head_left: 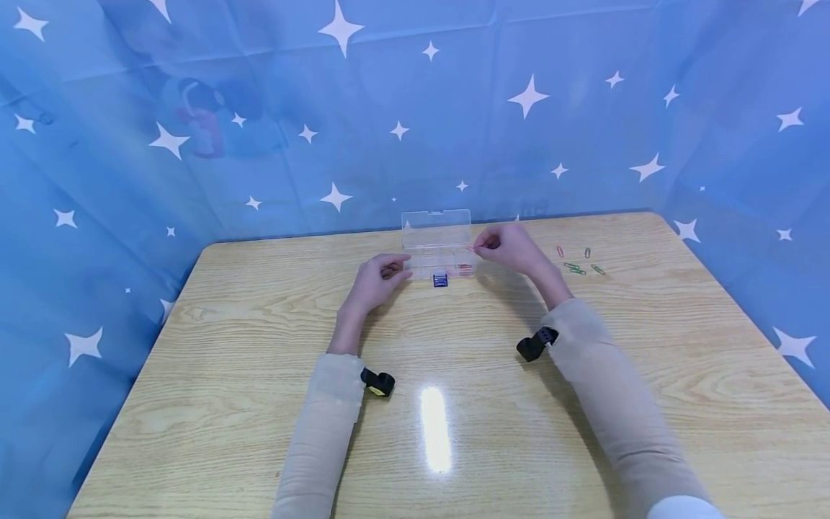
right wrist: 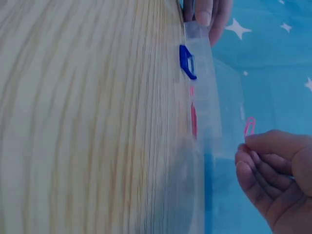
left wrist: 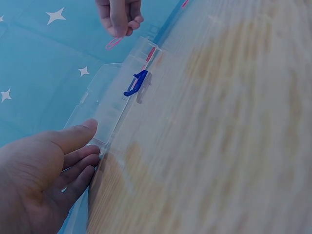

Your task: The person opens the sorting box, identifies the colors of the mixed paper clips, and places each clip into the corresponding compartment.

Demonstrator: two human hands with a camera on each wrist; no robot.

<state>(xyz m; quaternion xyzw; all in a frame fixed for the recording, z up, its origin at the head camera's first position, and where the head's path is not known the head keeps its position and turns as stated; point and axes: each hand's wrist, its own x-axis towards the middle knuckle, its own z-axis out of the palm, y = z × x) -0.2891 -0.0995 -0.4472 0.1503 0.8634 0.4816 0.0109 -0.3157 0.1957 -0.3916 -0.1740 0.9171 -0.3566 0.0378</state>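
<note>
Blue star-printed cloth is hung behind and beside a wooden tabletop, on which all the things are gathered near the far edge. At the left, the left hand is laid against the left end of a clear plastic box, its fingers nearly straight and touching the box wall, nothing being gripped. The box is placed at the middle of the far edge with its lid raised; a blue latch is seen on its front wall, and red paper clips are already lying in its right part. To the right, the right hand is held above the right end of the box, with a pink paper clip pinched between thumb and fingertips. Further right, loose paper clips, red and green, are scattered on the tabletop toward the far right corner.

Risk, as judged: the pink clip is held only by one end and could slip and fall outside the box; the light box could also be pushed along the tabletop if the left hand's support is lost.

Limits of view: the box partitions are hardly made out through the clear plastic, the number of clips inside cannot be told, and both wrist views are blurred.
</note>
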